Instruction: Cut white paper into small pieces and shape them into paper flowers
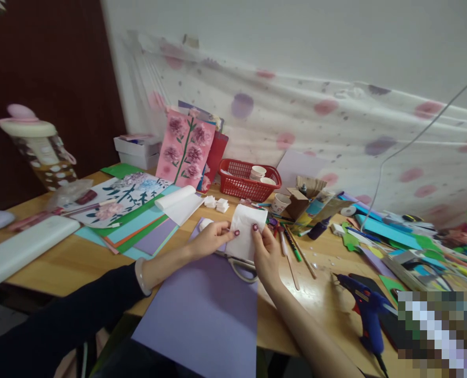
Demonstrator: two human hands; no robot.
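Between my two hands is a rectangle of white paper (246, 236), raised over the table. My left hand (216, 237) pinches its left edge, thumb on the near face. On the right edge my right hand (265, 252) grips it the same way. Below the paper, the handles of a pair of scissors (241, 272) show; their blades are hidden. The scissors lie on a large purple sheet (205, 310) that hangs over the table's front edge. A small white roundish piece (205, 224) sits just behind my left hand.
Small white folded paper pieces (216, 203) lie behind my hands, before a red basket (249, 181) with paper cups. Coloured sheets (138, 231) spread out left. Pens (294, 244) lie right of my hands. A blue glue gun (365, 310) with a cord stands at the front right.
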